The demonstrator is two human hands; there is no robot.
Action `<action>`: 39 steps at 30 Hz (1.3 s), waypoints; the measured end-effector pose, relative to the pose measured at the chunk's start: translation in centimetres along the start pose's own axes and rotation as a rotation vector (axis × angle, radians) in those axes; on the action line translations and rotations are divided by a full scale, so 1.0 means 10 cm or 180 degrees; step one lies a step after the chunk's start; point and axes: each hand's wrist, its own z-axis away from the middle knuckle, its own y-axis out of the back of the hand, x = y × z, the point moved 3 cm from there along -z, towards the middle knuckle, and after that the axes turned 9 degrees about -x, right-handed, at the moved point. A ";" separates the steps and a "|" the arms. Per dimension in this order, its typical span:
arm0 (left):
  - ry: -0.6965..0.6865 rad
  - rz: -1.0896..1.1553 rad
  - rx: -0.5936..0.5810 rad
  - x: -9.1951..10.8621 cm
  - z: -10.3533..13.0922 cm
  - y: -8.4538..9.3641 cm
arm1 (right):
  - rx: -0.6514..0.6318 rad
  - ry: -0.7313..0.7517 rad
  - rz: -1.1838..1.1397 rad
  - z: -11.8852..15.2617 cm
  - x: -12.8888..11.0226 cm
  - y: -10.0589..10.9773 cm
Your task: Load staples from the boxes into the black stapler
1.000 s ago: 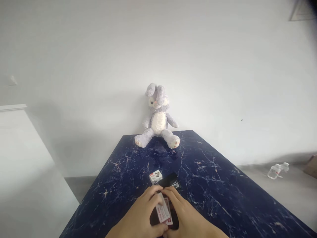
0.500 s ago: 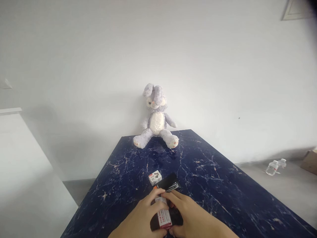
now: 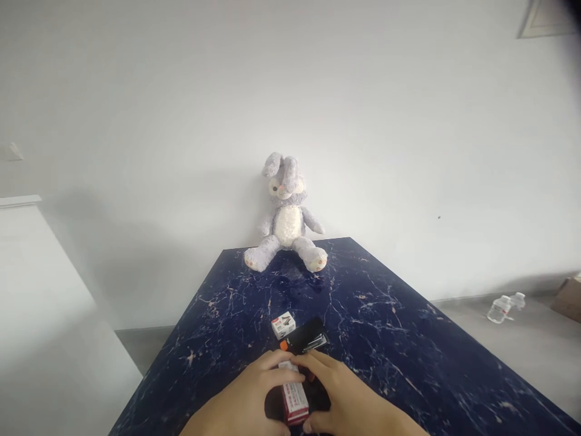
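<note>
Between my two hands is a small red-and-white box (image 3: 296, 401) with printed lettering, its near end facing me. My left hand (image 3: 247, 390) curls over it from the left, its fingers lying across the top. From the right, my right hand (image 3: 347, 390) reaches round it, fingertips at the far end and thumb by the near red end. Just beyond my fingertips lies a black stapler (image 3: 306, 336) with an orange tip and a shiny metal strip. Touching or nearly touching it is a small white box (image 3: 284, 325) with a dark picture printed on it.
A grey-and-white plush rabbit (image 3: 288, 224) sits at the far end of the dark blue marbled table (image 3: 363, 303), against the white wall. Plastic bottles (image 3: 500, 309) and a cardboard box (image 3: 568, 298) are on the floor at right. A white panel (image 3: 45, 315) stands at left.
Both hands and the red-and-white box have shifted slightly left and nearer to me. More of the stapler's orange tip shows. My left thumb has moved away from the box's near end.
</note>
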 end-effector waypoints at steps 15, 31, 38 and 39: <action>-0.0046 -0.0194 0.0087 0.05 0.03 0.02 | 0.0074 0.0053 -0.0045 -0.01 0.01 -0.05; -0.0158 0.0042 0.0030 0.10 0.07 0.04 | -0.0004 0.0162 0.0083 -0.01 -0.10 -0.05; 0.0059 -0.0048 0.0190 0.12 0.05 -0.02 | 0.0169 0.0338 -0.0072 -0.02 -0.08 -0.07; 0.0037 -0.0056 0.0192 0.11 0.06 -0.01 | 0.0158 0.0354 -0.0073 -0.02 -0.08 -0.07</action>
